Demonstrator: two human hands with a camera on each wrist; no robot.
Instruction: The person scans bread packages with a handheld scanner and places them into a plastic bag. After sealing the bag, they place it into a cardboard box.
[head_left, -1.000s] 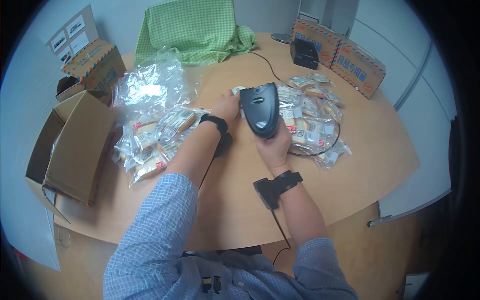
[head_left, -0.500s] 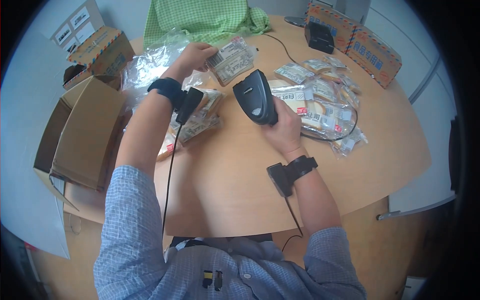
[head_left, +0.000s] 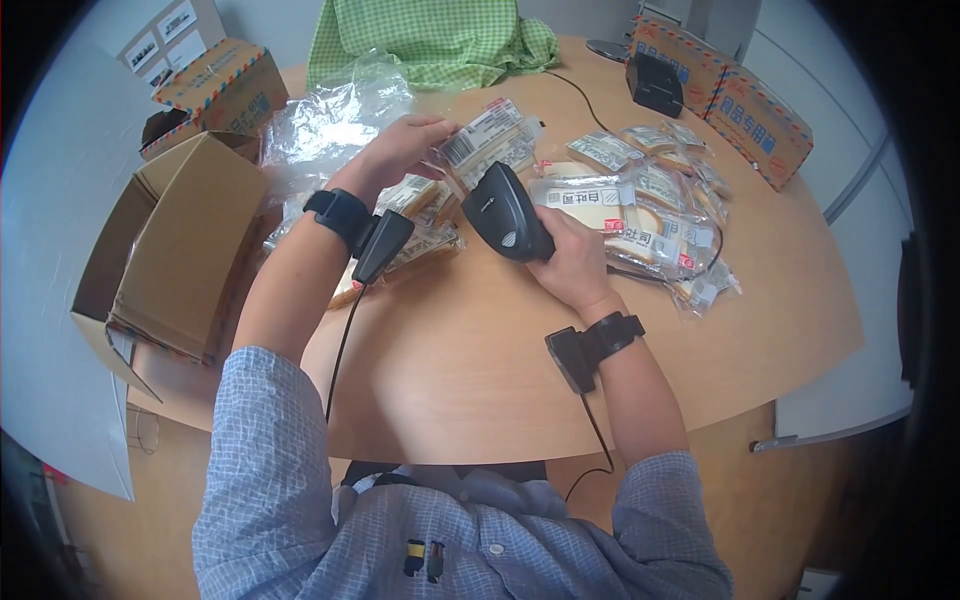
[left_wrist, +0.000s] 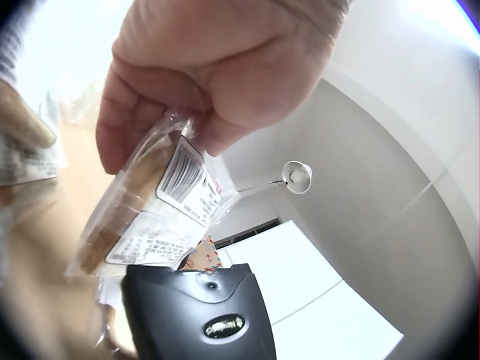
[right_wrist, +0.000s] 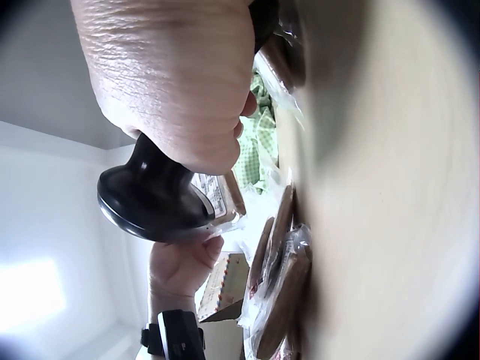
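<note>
In the head view my left hand (head_left: pixel 402 150) pinches a clear bread packet (head_left: pixel 490 140) by its edge, lifted above the table. The left wrist view shows the packet's barcode label (left_wrist: pixel 182 178) tilted towards the black scanner (left_wrist: pixel 206 315). My right hand (head_left: pixel 575 258) grips the handle of that scanner (head_left: pixel 505 212), its head close beside the packet. In the right wrist view the fingers of my right hand (right_wrist: pixel 180 82) wrap the scanner (right_wrist: pixel 154 196). More packets lie under my left wrist (head_left: pixel 430 240) and in a pile to the right of the scanner (head_left: pixel 640 200).
An opened cardboard box (head_left: pixel 190 260) stands at the left, with a smaller box (head_left: pixel 235 85) behind it. Clear plastic bags (head_left: pixel 335 120) and a green checked cloth (head_left: pixel 420 45) lie at the back. Printed boxes (head_left: pixel 760 125) and a black device (head_left: pixel 655 85) stand at the back right.
My left hand has moved up and left from beside the scanner, lifting a packet, then slightly right with it. The scanner has turned to tilt leftward in my right hand.
</note>
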